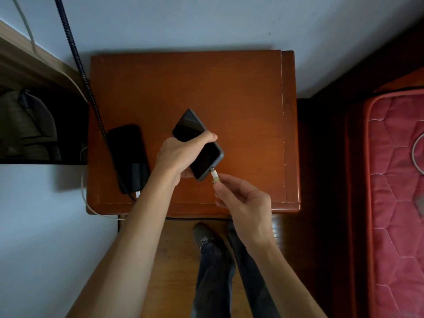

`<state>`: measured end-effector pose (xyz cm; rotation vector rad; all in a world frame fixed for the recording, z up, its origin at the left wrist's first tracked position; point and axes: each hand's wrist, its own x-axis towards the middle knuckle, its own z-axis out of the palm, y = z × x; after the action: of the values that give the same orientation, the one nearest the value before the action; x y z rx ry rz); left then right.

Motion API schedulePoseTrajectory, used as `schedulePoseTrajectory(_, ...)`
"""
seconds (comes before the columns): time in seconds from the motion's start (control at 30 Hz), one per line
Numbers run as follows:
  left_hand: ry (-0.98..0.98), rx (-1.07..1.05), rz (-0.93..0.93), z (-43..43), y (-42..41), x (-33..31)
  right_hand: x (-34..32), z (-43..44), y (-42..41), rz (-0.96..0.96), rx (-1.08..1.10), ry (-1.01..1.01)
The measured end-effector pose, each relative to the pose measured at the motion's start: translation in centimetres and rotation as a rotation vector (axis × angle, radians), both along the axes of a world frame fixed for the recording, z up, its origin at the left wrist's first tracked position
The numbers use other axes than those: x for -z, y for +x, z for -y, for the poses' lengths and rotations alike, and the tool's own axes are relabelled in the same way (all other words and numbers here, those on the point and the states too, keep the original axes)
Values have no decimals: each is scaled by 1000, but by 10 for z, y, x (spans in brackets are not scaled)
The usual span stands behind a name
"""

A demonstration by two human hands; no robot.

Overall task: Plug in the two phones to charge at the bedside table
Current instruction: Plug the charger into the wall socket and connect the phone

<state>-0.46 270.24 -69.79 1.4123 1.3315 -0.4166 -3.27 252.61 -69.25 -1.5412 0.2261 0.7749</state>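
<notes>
My left hand [177, 154] grips a dark phone in a grey case [207, 157], held tilted over the reddish wooden bedside table [229, 88]. My right hand [241, 200] pinches a white-and-gold charger plug [214, 176] whose tip sits at the port on the phone's lower end. A second black phone [128, 154] lies flat at the table's left side, with a white plug [137, 193] at its near end and a white cable [86, 198] running off the table edge.
A dark braided cable [78, 60] hangs down the wall and crosses the table's left side beside the black phone. A red quilted mattress [394, 180] is at the right. A wooden shelf [27, 65] is at the left. My legs and shoe [203, 235] stand below the table.
</notes>
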Motion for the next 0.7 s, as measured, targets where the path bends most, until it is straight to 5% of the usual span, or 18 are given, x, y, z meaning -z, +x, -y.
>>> schedulePoseTrajectory(0.7,287,228,-65,18,0,16,18,-3,5,20,-35,-252)
